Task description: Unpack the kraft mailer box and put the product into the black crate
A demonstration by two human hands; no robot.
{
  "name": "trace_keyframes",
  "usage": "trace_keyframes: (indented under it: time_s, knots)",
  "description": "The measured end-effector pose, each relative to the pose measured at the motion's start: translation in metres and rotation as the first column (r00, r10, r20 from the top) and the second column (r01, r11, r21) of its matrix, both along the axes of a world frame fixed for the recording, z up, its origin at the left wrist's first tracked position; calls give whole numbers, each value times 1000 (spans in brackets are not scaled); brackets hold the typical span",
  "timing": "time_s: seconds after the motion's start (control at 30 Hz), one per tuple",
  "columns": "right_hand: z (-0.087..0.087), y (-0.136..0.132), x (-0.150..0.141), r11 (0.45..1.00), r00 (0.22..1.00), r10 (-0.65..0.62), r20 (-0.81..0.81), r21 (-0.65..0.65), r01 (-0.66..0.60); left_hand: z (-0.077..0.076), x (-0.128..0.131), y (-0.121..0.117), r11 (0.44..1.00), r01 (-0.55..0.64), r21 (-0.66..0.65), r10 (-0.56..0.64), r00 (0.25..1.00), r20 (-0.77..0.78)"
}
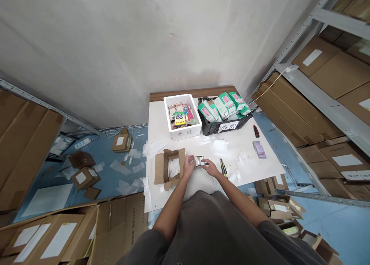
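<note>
A small white box with green edges [200, 161] is held low over the front middle of the table. My left hand [189, 165] closes at its left end, fingers bent. At its right end, the fingers of my right hand [211, 167] grip it, partly covering its side. Left of my left hand, an opened cardboard carton [160, 168] has its flaps spread and white paper [174, 167] inside. To the right of my right hand lies a yellow and black utility knife [223, 168]. Markings on the small box are too small to read.
Behind my hands stand a white foam box [186, 134] of colourful packets and a black crate [206, 129] of green and white boxes. A red and black tool [256, 131] and a blurred purple item [259, 149] lie right. Shelving [323, 87] with cartons flanks the table.
</note>
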State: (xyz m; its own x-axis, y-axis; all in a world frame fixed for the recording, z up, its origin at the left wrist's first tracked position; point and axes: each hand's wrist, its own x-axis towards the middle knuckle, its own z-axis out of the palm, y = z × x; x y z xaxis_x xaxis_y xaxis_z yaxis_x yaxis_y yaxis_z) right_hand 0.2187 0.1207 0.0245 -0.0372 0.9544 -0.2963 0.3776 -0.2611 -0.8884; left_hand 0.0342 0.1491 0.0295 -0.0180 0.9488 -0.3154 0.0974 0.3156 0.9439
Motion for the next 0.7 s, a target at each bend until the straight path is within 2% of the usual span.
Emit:
trace_keyframes:
  time_s: [0.17,0.27,0.33,0.43,0.5,0.57,0.63,0.7]
  knots:
    - [6,-1,1,1000,998,23,-67,-7,-23,-2,8,1,995,98,29,-95,992,-81]
    - [9,11,3,989,986,-115,-122,-103,102,-6,9,-1,995,95,-12,-96,994,-52]
    - [10,28,2,951,958,-251,-139,-222,217,-10,9,-4,995,92,-29,-93,995,-35]
    - [10,58,-5,903,944,-306,-127,-352,245,-13,8,-8,995,98,-24,-99,992,-78]
    - [10,72,-7,912,960,-237,-149,-376,167,-13,6,-9,994,104,-26,-106,986,-127]
    - [8,76,-5,940,977,-98,-190,-341,28,-13,4,-9,994,102,-37,-107,982,-156]
    - [2,70,1,965,978,67,-197,-237,-114,-14,3,-11,996,83,-43,-89,984,-154]
    - [-9,56,7,974,975,152,-161,-145,-176,-17,2,-15,998,51,-45,-56,991,-122]
